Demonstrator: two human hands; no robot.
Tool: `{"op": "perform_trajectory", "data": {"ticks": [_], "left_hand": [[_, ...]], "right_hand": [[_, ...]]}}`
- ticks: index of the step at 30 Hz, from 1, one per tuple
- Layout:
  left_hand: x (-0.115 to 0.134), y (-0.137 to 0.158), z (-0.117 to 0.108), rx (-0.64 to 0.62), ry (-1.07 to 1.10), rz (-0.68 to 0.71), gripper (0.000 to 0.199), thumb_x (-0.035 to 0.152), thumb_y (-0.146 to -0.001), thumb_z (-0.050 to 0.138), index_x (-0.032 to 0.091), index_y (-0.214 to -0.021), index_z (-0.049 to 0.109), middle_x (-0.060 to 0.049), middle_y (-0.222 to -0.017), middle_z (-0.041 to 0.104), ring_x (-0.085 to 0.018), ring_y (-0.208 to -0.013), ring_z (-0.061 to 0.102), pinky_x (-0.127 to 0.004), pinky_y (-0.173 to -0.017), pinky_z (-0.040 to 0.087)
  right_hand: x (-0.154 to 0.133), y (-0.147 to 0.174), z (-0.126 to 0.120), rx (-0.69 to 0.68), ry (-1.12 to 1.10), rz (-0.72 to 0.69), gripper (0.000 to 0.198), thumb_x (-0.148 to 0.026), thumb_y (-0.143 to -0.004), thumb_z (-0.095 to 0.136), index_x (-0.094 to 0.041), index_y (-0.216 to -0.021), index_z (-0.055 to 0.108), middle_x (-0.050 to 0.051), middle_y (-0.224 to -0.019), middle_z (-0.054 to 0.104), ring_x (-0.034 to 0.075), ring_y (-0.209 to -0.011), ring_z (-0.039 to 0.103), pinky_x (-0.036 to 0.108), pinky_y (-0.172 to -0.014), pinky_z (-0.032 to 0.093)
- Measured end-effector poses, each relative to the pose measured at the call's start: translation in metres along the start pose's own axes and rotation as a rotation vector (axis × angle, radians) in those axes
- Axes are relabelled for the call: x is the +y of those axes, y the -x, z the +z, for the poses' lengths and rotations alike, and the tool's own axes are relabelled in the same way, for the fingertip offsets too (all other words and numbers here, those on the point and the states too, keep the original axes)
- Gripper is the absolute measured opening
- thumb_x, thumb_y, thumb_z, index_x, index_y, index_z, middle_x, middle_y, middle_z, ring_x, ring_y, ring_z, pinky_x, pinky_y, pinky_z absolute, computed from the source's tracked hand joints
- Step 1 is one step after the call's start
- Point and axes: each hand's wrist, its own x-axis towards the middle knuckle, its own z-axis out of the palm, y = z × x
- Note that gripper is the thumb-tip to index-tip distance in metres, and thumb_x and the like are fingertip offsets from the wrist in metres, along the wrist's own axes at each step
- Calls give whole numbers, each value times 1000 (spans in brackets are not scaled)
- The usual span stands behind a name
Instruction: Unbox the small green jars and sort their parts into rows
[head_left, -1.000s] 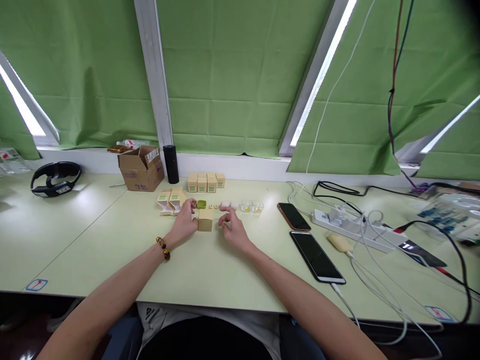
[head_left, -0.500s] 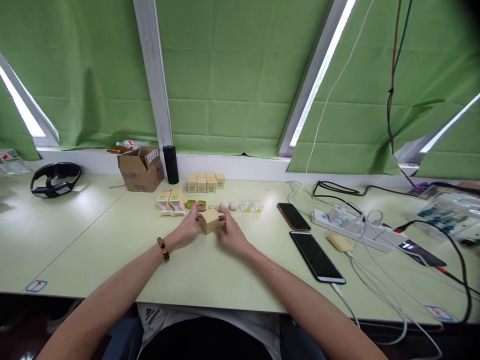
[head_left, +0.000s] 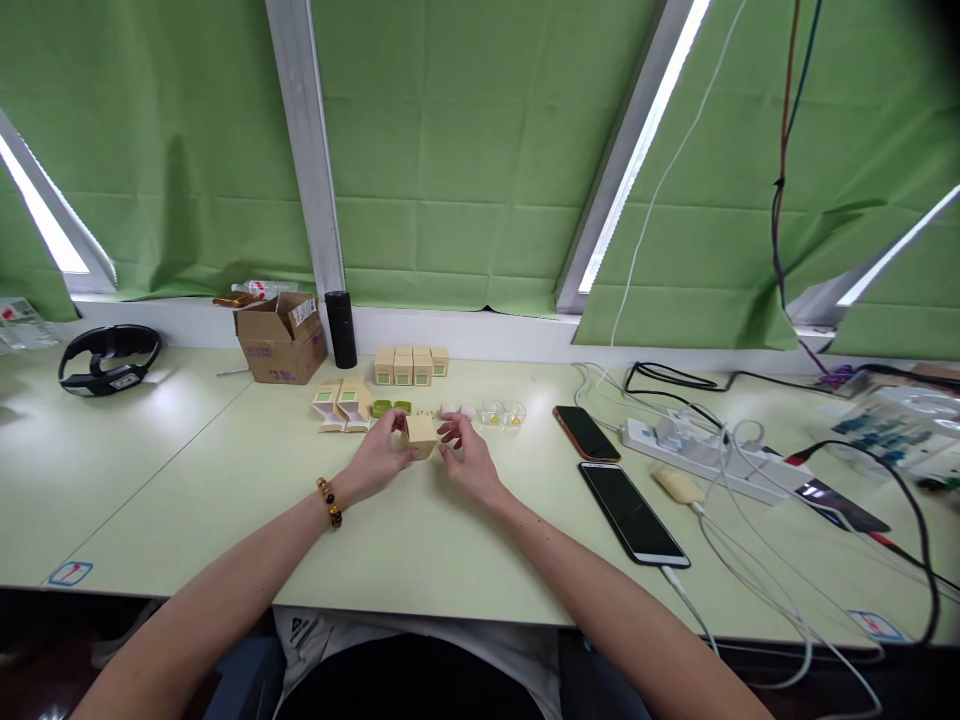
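Steadying the small box [head_left: 421,438] fell to your left hand [head_left: 379,458], which held it by its left side between thumb and fingers. The box sat between your two hands; whether it was lifted off the table [head_left: 450,550] could not be told. Your right hand [head_left: 472,462] waited just to its right, fingers loosely curled and parted from the thumb, gripping nothing that showed; whether a fingertip brushed the box was unclear. A light left grip seemed best, since the sides would likely dent under a hard squeeze. Your right fingers were well placed to brace the opposite side and stop any twist. Care was called for just beyond your hands, where the green cups [head_left: 382,408], tiny yellow pieces [head_left: 426,414] and pale lumps [head_left: 468,410] lay near enough to be knocked. The clear cups [head_left: 513,412] stood beyond your right hand, farther right.
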Motion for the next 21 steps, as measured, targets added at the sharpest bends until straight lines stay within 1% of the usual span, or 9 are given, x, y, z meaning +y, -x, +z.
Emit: {"op": "perform_trajectory", "data": {"ticks": [3, 5, 7, 10, 13, 17, 21], "left_hand": [[9, 3, -4, 63, -173, 212, 47, 21, -86, 72, 22, -129, 51, -12, -127, 62, -31, -119, 60, -50, -101, 51], [15, 5, -5, 70, -268, 343, 49, 14, -86, 69, 22, -131, 51, -13, -129, 60, -33, -124, 58, -51, -102, 51], [18, 8, -5, 58, -331, 415, 53, 9, -85, 67, 22, -133, 49, -15, -130, 58, -33, -125, 56, -51, -101, 53], [21, 11, -3, 20, -413, 465, 54, 9, -85, 67, 21, -134, 48, -15, -129, 57, -33, -120, 58, -49, -95, 56], [22, 12, -1, -8, -493, 513, 48, 12, -89, 65, 21, -133, 48, -15, -127, 58, -33, -118, 59, -49, -94, 57], [21, 11, 1, -12, -569, 552, 40, 15, -92, 65, 20, -129, 50, -15, -126, 60, -32, -116, 61, -49, -92, 57], [20, 11, 2, 1, -589, 579, 37, 19, -95, 64, 20, -130, 51, -16, -126, 61, -32, -116, 63, -47, -90, 58]], "right_hand": [[-7, 1, -3, 31, -38, -51, 44, -26, -93, 59, -26, -135, 46, 8, -121, 66, 22, -94, 68, 40, -82, 55], [-12, 3, -4, 40, -40, -97, 48, -28, -93, 61, -26, -137, 44, 10, -125, 64, 22, -95, 68, 41, -83, 56], [-17, 6, -5, 39, -26, -142, 51, -28, -93, 62, -26, -140, 43, 12, -132, 62, 23, -98, 67, 42, -84, 57], [-22, 10, -4, 35, 11, -189, 55, -27, -93, 61, -26, -143, 40, 14, -142, 55, 26, -107, 65, 44, -87, 59], [-26, 13, -2, 28, 62, -209, 58, -24, -92, 60, -26, -146, 38, 15, -145, 51, 29, -115, 63, 47, -91, 59], [-29, 14, -1, 36, 118, -195, 64, -19, -88, 58, -26, -147, 36, 15, -146, 49, 29, -116, 63, 48, -89, 60], [-32, 15, 0, 49, 193, -192, 70, -16, -83, 57, -25, -149, 34, 16, -146, 49, 30, -114, 63, 47, -87, 61]]}}
